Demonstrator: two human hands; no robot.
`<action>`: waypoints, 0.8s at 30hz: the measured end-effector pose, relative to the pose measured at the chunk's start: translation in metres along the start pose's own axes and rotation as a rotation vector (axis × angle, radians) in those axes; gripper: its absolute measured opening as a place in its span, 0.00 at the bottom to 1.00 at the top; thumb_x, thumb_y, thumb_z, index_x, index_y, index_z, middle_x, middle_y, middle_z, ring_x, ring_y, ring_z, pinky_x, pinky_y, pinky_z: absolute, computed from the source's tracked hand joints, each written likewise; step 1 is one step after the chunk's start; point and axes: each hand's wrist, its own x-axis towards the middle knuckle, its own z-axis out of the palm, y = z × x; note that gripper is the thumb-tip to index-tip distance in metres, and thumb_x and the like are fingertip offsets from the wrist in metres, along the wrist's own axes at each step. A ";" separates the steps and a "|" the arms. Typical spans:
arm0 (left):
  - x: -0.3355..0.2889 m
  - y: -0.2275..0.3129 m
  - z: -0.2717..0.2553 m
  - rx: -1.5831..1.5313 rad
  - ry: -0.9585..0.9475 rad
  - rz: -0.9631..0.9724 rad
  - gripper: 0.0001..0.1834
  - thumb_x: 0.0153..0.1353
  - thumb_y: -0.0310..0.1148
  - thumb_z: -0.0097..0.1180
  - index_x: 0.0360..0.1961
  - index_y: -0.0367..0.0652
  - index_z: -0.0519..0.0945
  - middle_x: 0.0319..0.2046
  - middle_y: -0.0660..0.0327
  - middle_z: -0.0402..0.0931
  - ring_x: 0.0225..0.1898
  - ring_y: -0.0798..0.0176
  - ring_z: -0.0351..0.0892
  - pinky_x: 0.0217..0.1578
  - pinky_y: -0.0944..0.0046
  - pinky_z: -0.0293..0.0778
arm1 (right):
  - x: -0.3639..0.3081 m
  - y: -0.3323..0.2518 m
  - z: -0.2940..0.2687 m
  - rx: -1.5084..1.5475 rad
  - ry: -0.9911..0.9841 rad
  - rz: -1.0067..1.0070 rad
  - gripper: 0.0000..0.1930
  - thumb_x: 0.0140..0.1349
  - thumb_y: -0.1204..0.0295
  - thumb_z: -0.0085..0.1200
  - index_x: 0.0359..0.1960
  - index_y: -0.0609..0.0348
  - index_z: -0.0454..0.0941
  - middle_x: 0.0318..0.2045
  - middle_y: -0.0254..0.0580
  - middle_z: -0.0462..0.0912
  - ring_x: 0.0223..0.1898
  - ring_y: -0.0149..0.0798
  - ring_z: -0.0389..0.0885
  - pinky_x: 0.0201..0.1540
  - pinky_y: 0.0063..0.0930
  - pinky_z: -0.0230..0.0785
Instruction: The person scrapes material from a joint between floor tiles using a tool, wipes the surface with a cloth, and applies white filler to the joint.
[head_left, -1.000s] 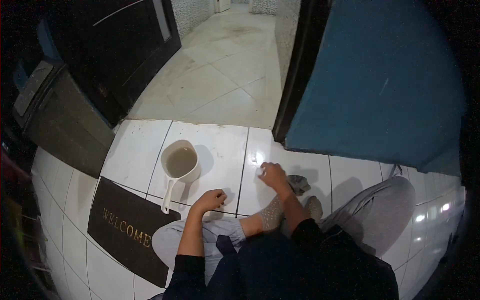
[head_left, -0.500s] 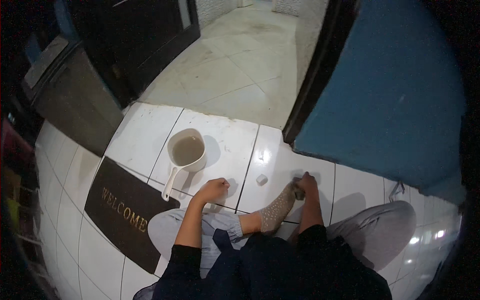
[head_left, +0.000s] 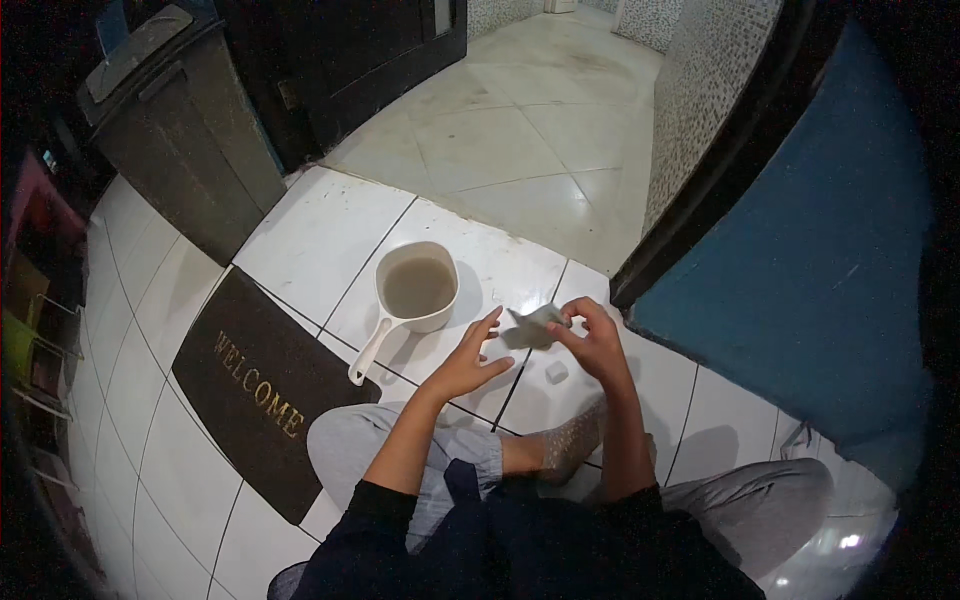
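Note:
My right hand (head_left: 597, 345) pinches a small, thin grey piece (head_left: 535, 327) between thumb and fingers; it looks like cloth, but motion blur hides its exact kind. Facing it, my left hand (head_left: 472, 362) has its fingers spread, holding nothing, a little apart from the grey piece. A white dipper (head_left: 451, 307) with a long handle stands on the tiles beyond my left hand, filled with cloudy, greyish-brown water. On the floor below the grey piece, near my right wrist, lies a small white block (head_left: 556, 372).
A dark doormat (head_left: 240, 385) lies at the left, partly under the dipper's handle. My folded leg and spotted sock (head_left: 575, 445) are close below my hands. A grey bin (head_left: 185, 150) stands far left; a blue wall (head_left: 780, 290) borders the doorway at the right.
My right hand has moved up from beside my sock's toe, bringing the grey piece over the tiles. My left hand has gone from curled to spread and shifted right. The view has tilted.

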 end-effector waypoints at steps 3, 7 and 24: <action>-0.001 0.004 -0.003 0.040 0.111 0.169 0.37 0.53 0.41 0.61 0.63 0.50 0.60 0.58 0.51 0.58 0.61 0.53 0.58 0.53 0.51 0.64 | 0.003 -0.020 0.014 0.033 0.023 -0.064 0.11 0.47 0.72 0.64 0.26 0.61 0.72 0.25 0.39 0.76 0.31 0.41 0.73 0.41 0.31 0.64; -0.001 0.010 -0.016 -0.079 0.018 0.120 0.19 0.55 0.38 0.60 0.45 0.40 0.74 0.56 0.58 0.64 0.57 0.60 0.64 0.54 0.58 0.63 | 0.003 -0.036 0.022 0.229 -0.048 -0.001 0.10 0.51 0.73 0.62 0.27 0.61 0.71 0.26 0.36 0.76 0.32 0.33 0.73 0.39 0.27 0.65; -0.009 0.020 -0.044 -0.450 0.204 0.154 0.03 0.61 0.27 0.51 0.35 0.40 0.71 0.29 0.67 0.70 0.31 0.76 0.68 0.34 0.73 0.66 | 0.001 -0.030 0.018 -0.120 -0.636 0.147 0.16 0.52 0.64 0.63 0.36 0.62 0.75 0.25 0.44 0.80 0.29 0.33 0.77 0.33 0.30 0.67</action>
